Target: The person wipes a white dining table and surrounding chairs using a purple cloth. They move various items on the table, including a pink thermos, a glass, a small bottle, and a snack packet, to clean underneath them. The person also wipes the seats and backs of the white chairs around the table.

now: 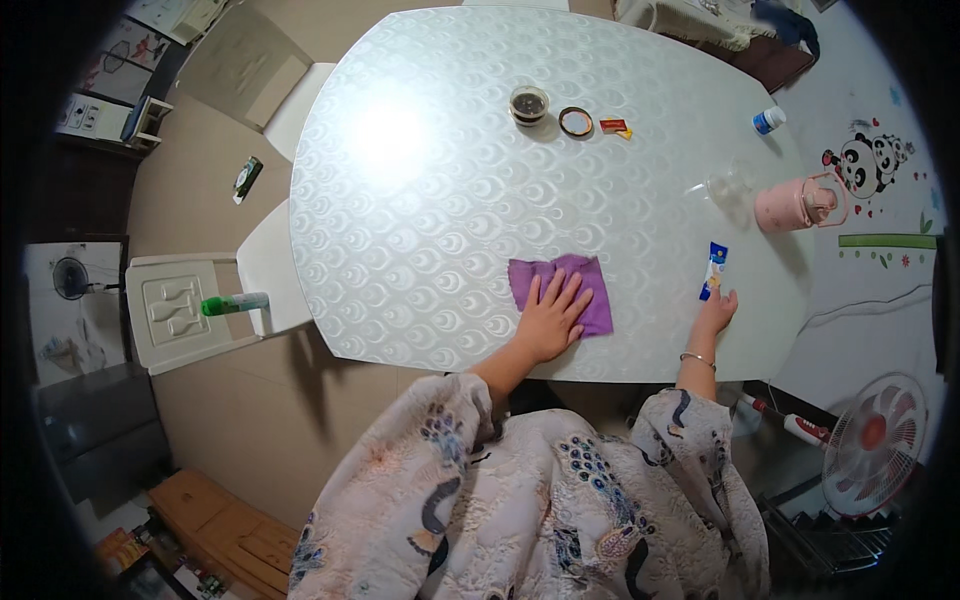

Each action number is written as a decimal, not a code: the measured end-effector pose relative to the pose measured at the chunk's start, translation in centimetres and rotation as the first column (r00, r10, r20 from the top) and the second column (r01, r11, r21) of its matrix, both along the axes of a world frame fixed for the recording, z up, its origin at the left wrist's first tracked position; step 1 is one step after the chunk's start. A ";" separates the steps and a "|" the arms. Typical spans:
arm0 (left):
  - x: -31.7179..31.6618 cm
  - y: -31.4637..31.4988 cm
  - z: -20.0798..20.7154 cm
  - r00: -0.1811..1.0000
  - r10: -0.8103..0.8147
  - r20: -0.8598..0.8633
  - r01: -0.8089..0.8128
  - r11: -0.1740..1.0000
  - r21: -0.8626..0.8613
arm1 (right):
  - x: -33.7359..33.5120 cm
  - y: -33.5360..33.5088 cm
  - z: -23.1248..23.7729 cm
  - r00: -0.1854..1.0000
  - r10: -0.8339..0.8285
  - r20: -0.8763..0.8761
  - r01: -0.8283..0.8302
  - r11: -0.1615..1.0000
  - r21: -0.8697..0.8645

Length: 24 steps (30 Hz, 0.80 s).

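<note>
On the near part of the white patterned worktop (420, 220) lies a purple cloth (556, 278), and the left hand (550, 318) presses flat on it, the fingers (566, 292) spread wide and holding nothing. The right hand (716, 312) rests at the worktop edge with fingers loosely open, just below a small blue and white sachet (713, 270) that it almost touches. To wipe well, I think the palm should keep even pressure and the cloth should stay unfolded under it. Farther away stand a round dark jar (528, 104), its loose ring lid (575, 122) beside it, and a small red and yellow box (614, 126). At the right are a white bottle with blue cap (768, 120) and a pink jug (800, 203).
</note>
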State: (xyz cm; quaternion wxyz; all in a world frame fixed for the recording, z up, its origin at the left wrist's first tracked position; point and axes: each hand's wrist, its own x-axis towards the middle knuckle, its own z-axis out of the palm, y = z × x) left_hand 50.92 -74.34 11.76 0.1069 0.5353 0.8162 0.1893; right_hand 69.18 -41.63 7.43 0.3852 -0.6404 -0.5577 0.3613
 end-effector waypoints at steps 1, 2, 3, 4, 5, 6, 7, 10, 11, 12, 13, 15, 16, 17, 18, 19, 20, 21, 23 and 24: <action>-0.2 -0.7 0.2 0.999 -0.027 0.030 0.027 0.999 0.020 | -1.2 -1.4 1.5 0.992 -0.020 0.128 0.013 0.998 0.056; -1.6 -1.3 0.3 0.998 0.058 -0.006 -0.058 0.998 -0.003 | -1.1 -2.2 2.4 0.980 -0.025 0.197 0.003 0.994 0.112; -3.9 -2.2 0.2 0.988 0.147 -0.042 -0.148 0.988 -0.031 | -1.3 -3.2 3.0 0.964 -0.033 0.265 -0.012 0.986 0.166; -6.5 -3.3 0.0 0.947 0.295 -0.125 -0.301 0.953 -0.033 | -1.1 -3.2 2.8 0.964 -0.002 0.265 -0.057 0.975 0.214; -9.4 -5.2 0.0 0.886 0.426 -0.183 -0.435 0.901 -0.006 | -2.1 -4.2 3.0 0.967 0.064 0.246 -0.120 0.968 0.220; -11.9 -7.4 0.8 0.841 0.506 -0.192 -0.519 0.855 -0.018 | -2.8 -5.2 3.1 0.966 0.123 0.227 -0.176 0.958 0.227; -13.6 -10.0 0.5 0.783 0.574 -0.239 -0.592 0.806 -0.008 | -3.4 -6.2 3.2 0.961 0.181 0.207 -0.229 0.945 0.235; -12.7 -18.3 -0.4 0.779 0.566 -0.270 -0.590 0.808 -0.007 | -5.7 -10.4 3.7 0.926 0.331 0.183 -0.366 0.908 0.205; -10.6 -21.0 -0.7 0.788 0.547 -0.282 -0.571 0.821 -0.002 | -6.7 -12.3 3.8 0.905 0.395 0.159 -0.419 0.891 0.173; -8.1 -23.3 -0.4 0.791 0.545 -0.279 -0.578 0.814 -0.048 | -7.7 -14.3 3.8 0.880 0.457 0.130 -0.473 0.869 0.144; -5.8 -25.0 0.1 0.797 0.536 -0.276 -0.578 0.811 -0.094 | -8.6 -16.2 3.9 0.855 0.509 0.099 -0.518 0.847 0.118; -2.4 -27.7 0.6 0.826 0.520 -0.217 -0.553 0.823 -0.128 | -10.3 -20.6 3.5 0.787 0.612 0.079 -0.617 0.780 0.107; -3.1 -28.3 0.6 0.831 0.514 -0.213 -0.544 0.830 -0.122 | -11.5 -22.5 3.7 0.746 0.662 0.078 -0.666 0.738 0.107; -3.8 -29.0 0.6 0.833 0.511 -0.211 -0.541 0.833 -0.119 | -13.0 -24.3 4.3 0.734 0.679 0.036 -0.679 0.730 0.076; -4.3 -29.4 0.4 0.837 0.510 -0.197 -0.536 0.837 -0.113 | -14.0 -25.9 4.9 0.721 0.693 0.006 -0.693 0.720 0.044; -6.5 -29.7 0.1 0.805 0.556 -0.205 -0.584 0.804 -0.109 | -15.0 -27.2 5.5 0.710 0.703 -0.024 -0.703 0.711 0.013; -9.4 -30.0 -0.6 0.774 0.585 -0.241 -0.619 0.779 -0.099 | -15.8 -27.9 6.2 0.697 0.717 -0.022 -0.717 0.697 0.009; -12.5 -30.3 -1.0 0.744 0.609 -0.275 -0.650 0.755 -0.086 | -16.7 -28.6 7.0 0.688 0.726 -0.018 -0.726 0.688 0.008; -18.4 -31.5 -0.2 0.714 0.667 -0.211 -0.697 0.705 -0.129 | -18.6 -30.2 8.3 0.656 0.755 0.007 -0.755 0.655 0.023; -20.8 -32.3 0.1 0.712 0.679 -0.179 -0.702 0.685 -0.194 | -19.0 -31.0 8.8 0.635 0.771 0.038 -0.772 0.634 0.039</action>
